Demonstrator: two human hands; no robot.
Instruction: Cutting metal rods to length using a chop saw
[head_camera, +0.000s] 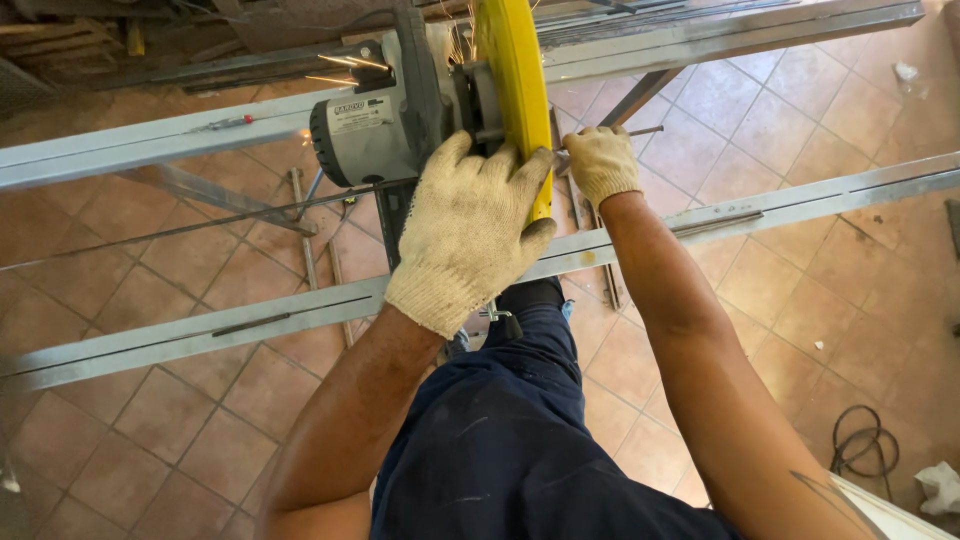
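A chop saw with a yellow blade guard (512, 70) and a grey motor housing (365, 130) stands in front of me, with sparks flying at its top. My left hand (470, 230), in a cream knit glove, presses down on the saw's handle at the yellow guard. My right hand (600, 162), also gloved, grips a thin metal rod (645, 130) that lies under the blade to the right of the guard. My dark blue trouser leg (510, 440) fills the bottom middle.
Two long grey metal rails cross the view, one near (200, 335) and one far (150, 140). Thin rods (300, 215) lie on the terracotta tile floor (150, 440). A coiled black cable (860, 440) and a white rag (940, 485) lie at the lower right.
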